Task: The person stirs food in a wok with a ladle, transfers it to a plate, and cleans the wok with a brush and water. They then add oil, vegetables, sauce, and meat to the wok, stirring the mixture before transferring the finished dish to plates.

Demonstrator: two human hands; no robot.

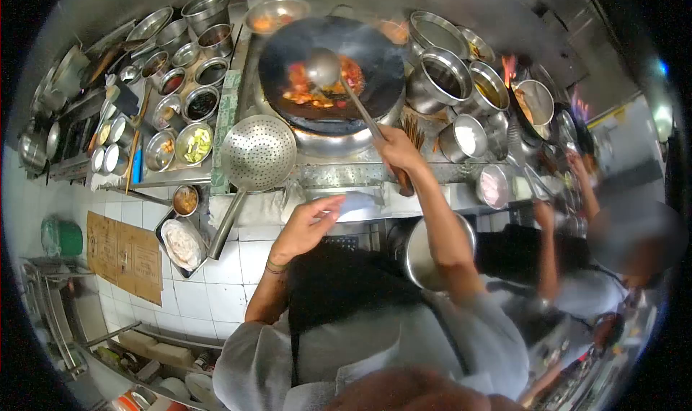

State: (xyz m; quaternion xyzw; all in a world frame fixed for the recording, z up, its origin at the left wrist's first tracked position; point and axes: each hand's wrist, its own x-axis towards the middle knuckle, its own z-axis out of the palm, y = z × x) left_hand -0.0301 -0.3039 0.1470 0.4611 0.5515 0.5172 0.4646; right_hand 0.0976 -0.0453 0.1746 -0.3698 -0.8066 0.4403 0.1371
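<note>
Wok [378, 59] with reddish-orange food [308, 98] inside

We see everything through one very wide view, worn on the head, facing forward and steeply down over the person's own shirt [404, 342], which fills the bottom close up. Past it, the left hand [310, 227] and right hand [398, 150] sit near the middle, and the wok [331, 68] lies a little farther off, towards the top. The view takes in floor [223, 285] on our left and another person [587, 288] on our right; its edges curve into a dark ring.
</note>
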